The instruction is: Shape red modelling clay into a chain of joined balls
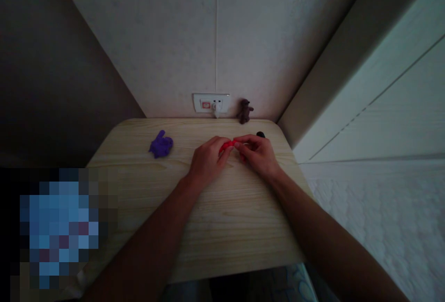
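Note:
Above the far half of the wooden table, my left hand point(209, 156) and my right hand point(257, 154) meet over a small bright red piece of what looks like modelling clay point(227, 144). Fingers and thumb of each hand pinch it, the left from its left end, the right from its right. More red point(242, 157) shows below my right fingers; whether it joins the held piece I cannot tell. Just behind my right hand is a small black object point(260, 134), partly hidden by it. To the left lies a purple lump point(161, 144) with a rounded stub pointing up.
A brown bear-like figure point(245, 111) stands at the table's back edge, against the wall. Beside it is a wall socket point(211, 103) with a white plug and cord. The pale wooden table point(222, 228) has rounded back corners. A white quilted surface point(378, 204) lies to the right.

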`<state>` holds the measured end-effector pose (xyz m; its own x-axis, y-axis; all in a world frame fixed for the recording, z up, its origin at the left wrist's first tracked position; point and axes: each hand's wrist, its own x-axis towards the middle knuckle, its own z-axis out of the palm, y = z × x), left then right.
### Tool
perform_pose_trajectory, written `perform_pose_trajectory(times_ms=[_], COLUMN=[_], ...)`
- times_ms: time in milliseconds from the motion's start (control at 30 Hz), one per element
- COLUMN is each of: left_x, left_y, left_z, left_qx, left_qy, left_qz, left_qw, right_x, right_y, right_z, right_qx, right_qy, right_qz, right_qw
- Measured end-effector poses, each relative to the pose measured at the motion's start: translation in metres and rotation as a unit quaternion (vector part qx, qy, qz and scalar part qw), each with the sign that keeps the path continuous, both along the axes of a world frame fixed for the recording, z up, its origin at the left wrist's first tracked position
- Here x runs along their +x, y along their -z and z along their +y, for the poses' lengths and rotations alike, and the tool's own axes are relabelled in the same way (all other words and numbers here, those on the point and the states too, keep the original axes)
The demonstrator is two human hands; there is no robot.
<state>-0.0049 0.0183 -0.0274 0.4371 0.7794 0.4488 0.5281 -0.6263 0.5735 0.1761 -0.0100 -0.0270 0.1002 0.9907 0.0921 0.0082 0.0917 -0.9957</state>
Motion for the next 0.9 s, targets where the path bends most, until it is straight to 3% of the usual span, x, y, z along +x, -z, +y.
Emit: perform_pose_trajectory(times_ms=[433, 900], left_x=[0.0, 0.001], left_y=[-0.001, -0.001], left_z=[0.0, -0.001], left_qx=[-0.009, -0.014], left_qy=[0.003, 0.017], left_qz=[0.007, -0.006], left_qw=[1.0, 1.0], right_x=[0.001, 0.003], right_y=[0.004, -0.007], right_z=[0.001, -0.003], right_qx=[-0.002, 0.032], right_qy=[-0.006, -0.018], right_qz=[-0.024, -0.078], right_qw=[1.0, 0.996])
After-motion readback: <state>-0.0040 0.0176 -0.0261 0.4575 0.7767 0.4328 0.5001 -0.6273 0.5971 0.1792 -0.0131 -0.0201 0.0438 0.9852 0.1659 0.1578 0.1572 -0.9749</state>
